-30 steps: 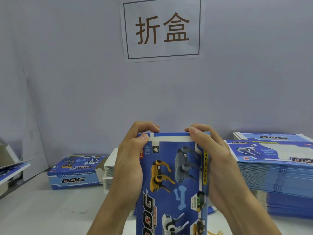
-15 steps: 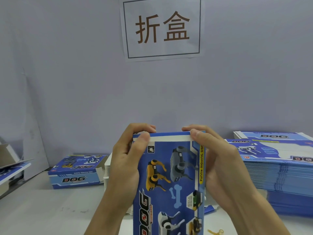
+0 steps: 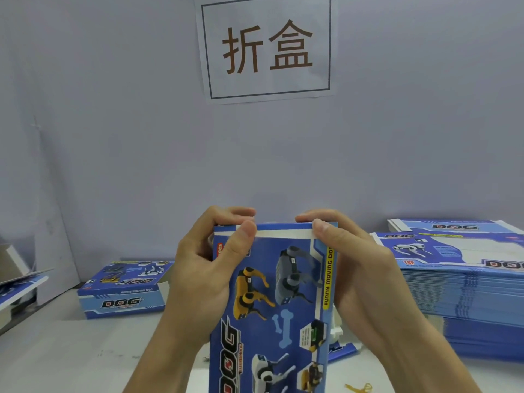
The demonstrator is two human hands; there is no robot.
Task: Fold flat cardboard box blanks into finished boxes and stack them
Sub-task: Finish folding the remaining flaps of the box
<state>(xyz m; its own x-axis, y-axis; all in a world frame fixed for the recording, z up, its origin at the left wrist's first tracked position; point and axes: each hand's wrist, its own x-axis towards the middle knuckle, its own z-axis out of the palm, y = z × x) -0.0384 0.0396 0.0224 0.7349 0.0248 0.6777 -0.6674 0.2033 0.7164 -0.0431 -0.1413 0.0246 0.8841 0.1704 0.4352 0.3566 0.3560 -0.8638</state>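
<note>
Two hands on one box | your left hand [image 3: 204,275] and right hand [image 3: 358,276] pinch the toy-dog box [image 3: 279,302] upright, frame centre, by its top corners | risk: uneven thumb pressure buckles the top flap | blank stack [image 3: 465,282] right, finished box [image 3: 124,290] left.

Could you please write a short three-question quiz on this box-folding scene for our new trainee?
1. True or false: both hands grip the top end of the upright box.
2. The tall stack of flat blanks lies on which side of the person? A left, B right.
3. What word is printed on the front of the finished box lying on the table?

Key: 1 true: left hand, right hand. 2 B. 3 DOG.
</note>
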